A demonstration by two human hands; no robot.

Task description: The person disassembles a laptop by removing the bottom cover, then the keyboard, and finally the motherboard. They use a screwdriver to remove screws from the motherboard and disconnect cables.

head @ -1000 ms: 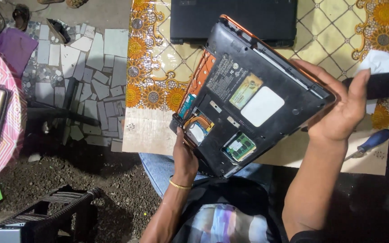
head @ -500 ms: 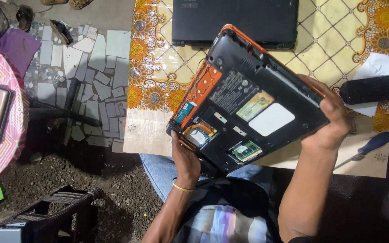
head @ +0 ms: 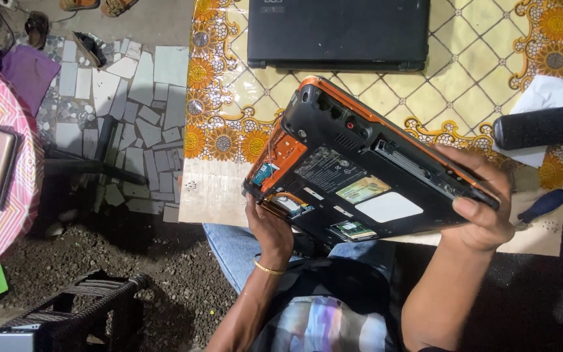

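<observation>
While the opened laptop (head: 366,176) is held tilted above the table edge (head: 210,189), underside up with its orange-trimmed rim toward the far side, both hands carry it. Left hand (head: 270,229) grasps the near-left corner from below, fingers curled by the exposed bay (cover off, small boards showing). Right hand (head: 483,208) clamps the right edge, thumb on top, fingers wrapped behind. A second closed black laptop (head: 339,31) lies flat further back on the flowered tablecloth (head: 477,72); a blue-handled screwdriver (head: 542,207) sits just beside the right hand, a dark cylinder (head: 534,128) beyond. Risk, as I judge it: the grip is only at two edges, so a slip could drop the machine onto the table or lap; fingers near the open bay could knock loose parts.
</observation>
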